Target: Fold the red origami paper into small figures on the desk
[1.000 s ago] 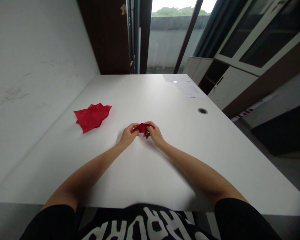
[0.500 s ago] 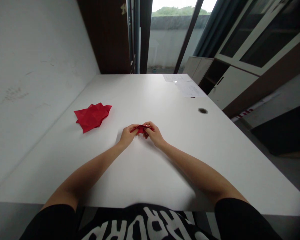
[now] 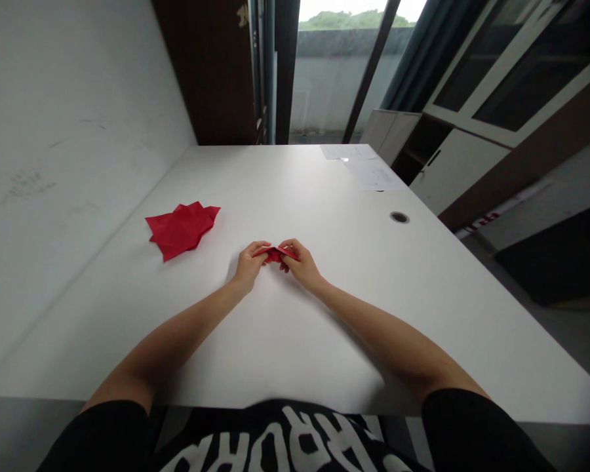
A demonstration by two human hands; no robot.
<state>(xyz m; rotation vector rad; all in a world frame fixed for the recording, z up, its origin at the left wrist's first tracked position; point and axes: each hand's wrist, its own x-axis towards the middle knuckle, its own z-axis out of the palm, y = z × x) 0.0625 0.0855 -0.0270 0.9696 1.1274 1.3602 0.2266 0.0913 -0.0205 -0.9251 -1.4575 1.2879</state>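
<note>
A small piece of folded red paper [image 3: 274,255] is held between my two hands, just above the white table [image 3: 275,341]. My left hand [image 3: 248,263] pinches its left end, thumb against the fingers. On the opposite end, my right hand [image 3: 301,263] grips the paper the same way. The fingers cover much of it, so its full shape is hidden. To the left of my hands lie creased sheets of red paper [image 3: 183,229], stacked loosely with pointed edges sticking out.
White printed sheets [image 3: 373,174] rest at the table's far right corner. A round cable hole [image 3: 399,217] is set into the tabletop on the right. A white wall [image 3: 78,131] borders the left side, and cabinets [image 3: 459,164] stand beyond the right edge.
My left hand has shifted slightly, its fingers now a little more raised. The folded paper looks flatter and has moved a touch left. The loose red sheets stay put.
</note>
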